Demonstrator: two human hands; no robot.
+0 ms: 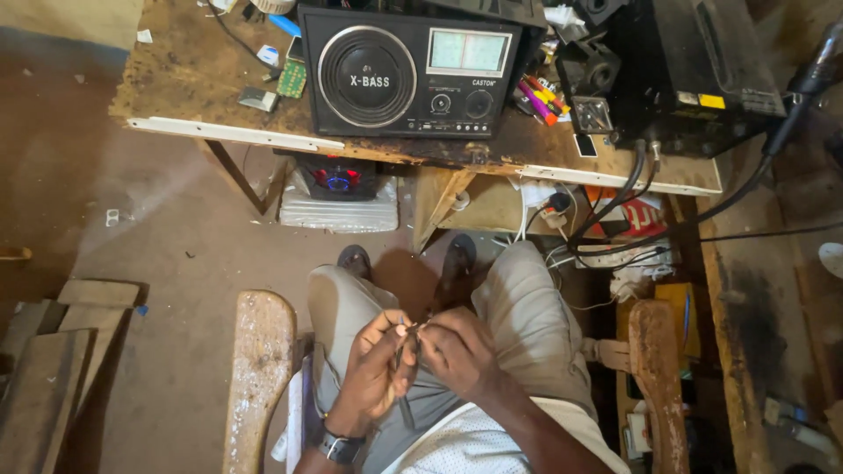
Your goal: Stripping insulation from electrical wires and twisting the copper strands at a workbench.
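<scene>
Seated, we look down on our own lap, where both hands meet at about six o'clock in the view. Our left hand, with a dark watch on its wrist, is curled nearly closed, its fingertips pinched on a thin dark wire whose loose end hangs down toward our lap at six o'clock from the pinch. Our right hand sits just at three o'clock of the left, touching it at the fingertips, also curled tight and pinching the same wire at its upper end; what lies at the very tip between the fingers is too small to tell. Our knees in light trousers point toward twelve o'clock, with two dark shoes on the dirt floor beyond them. At twelve o'clock stands a worn wooden workbench carrying a black radio with a round speaker and, at one to two o'clock, a black box with thick cables running down from it. Wooden chair arms flank us at seven and four o'clock.
</scene>
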